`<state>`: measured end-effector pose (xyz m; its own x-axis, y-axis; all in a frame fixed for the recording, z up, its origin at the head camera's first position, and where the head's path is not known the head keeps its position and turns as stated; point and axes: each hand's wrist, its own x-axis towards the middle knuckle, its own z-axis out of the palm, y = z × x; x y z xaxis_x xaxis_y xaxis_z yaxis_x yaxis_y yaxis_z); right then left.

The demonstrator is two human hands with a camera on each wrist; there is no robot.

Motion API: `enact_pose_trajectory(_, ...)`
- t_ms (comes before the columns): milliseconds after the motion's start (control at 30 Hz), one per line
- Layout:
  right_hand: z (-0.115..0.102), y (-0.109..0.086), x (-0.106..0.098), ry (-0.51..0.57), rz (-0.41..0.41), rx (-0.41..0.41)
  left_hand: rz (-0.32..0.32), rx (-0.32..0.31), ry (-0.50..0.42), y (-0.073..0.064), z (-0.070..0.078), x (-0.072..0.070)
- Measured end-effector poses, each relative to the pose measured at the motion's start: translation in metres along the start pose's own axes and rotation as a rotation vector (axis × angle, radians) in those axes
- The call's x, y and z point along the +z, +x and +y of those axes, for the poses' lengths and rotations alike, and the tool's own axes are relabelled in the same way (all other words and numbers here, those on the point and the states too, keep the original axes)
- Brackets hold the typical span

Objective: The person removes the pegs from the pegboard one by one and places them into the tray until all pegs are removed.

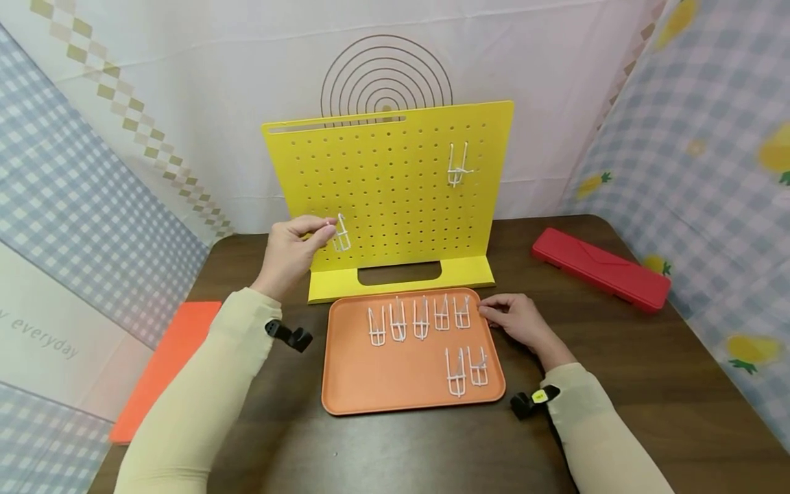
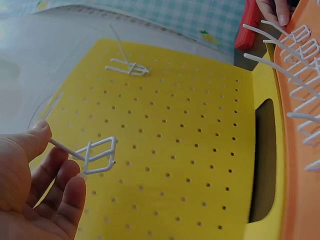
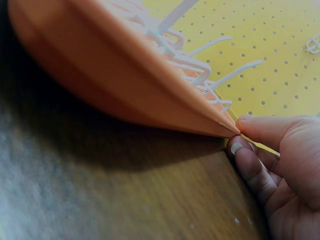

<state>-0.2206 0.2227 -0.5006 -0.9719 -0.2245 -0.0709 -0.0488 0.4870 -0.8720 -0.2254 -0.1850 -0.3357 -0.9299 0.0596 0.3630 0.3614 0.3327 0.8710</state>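
My left hand (image 1: 286, 255) pinches a white wire pegboard hook (image 2: 101, 155) by its prong, between thumb and fingertips. The hook is in front of the lower left of a yellow pegboard (image 1: 395, 206); whether it touches the board I cannot tell. High on the board's right side hangs another white hook (image 1: 457, 170). My right hand (image 1: 520, 320) pinches the rim of an orange tray (image 3: 165, 95) at its far right corner, thumb above and fingers below. On the tray lie several more white hooks (image 1: 421, 319), most in a row along the far side.
The pegboard stands upright on its yellow base behind the tray. A red case (image 1: 601, 271) lies at the right of the dark wooden table (image 1: 370, 453). At the left edge is a flat orange-red item (image 1: 169, 367). Patterned cloth hangs at the back and both sides.
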Motion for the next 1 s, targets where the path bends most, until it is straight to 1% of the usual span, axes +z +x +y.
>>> enact_pose_trajectory(133, 0.001, 0.000, 0.001, -0.002, 0.001, 0.004, 0.051, -0.020, -0.031, -0.014, -0.024, -0.004)
enact_pose_trajectory(200, 0.001, 0.000, 0.001, -0.005, 0.001, 0.004, 0.059, -0.026, -0.034, -0.024, -0.034, -0.004)
enact_pose_trajectory(267, 0.001, 0.000, 0.001, -0.009, 0.000, 0.001, 0.048, -0.043, -0.028, -0.035, -0.043, -0.005)
enact_pose_trajectory(433, 0.000, 0.001, 0.000, -0.015, 0.001, -0.012, 0.009, -0.138, -0.007, -0.062, -0.059, -0.005)
enact_pose_trajectory(533, 0.000, 0.001, -0.001, -0.018, 0.000, -0.013, 0.001, -0.171, 0.033, -0.076, -0.065, -0.006)
enact_pose_trajectory(667, 0.000, 0.001, -0.002, -0.026, -0.006, -0.011, -0.008, -0.162, 0.053, -0.092, -0.072, -0.004)
enact_pose_trajectory(700, 0.000, 0.001, -0.002, -0.030, -0.004, -0.012, -0.015, -0.156, 0.042, -0.095, -0.073, -0.003)
enact_pose_trajectory(767, 0.000, 0.001, -0.003, -0.034, 0.000, -0.014, -0.037, -0.152, 0.023, -0.101, -0.074, 0.001)
enact_pose_trajectory(933, 0.001, 0.001, -0.002, -0.035, 0.006, -0.019, -0.099, -0.155, 0.047, -0.115, -0.072, 0.013)
enact_pose_trajectory(1000, 0.001, 0.001, -0.002, -0.032, 0.004, -0.019, -0.124, -0.144, 0.063, -0.120, -0.069, 0.019)
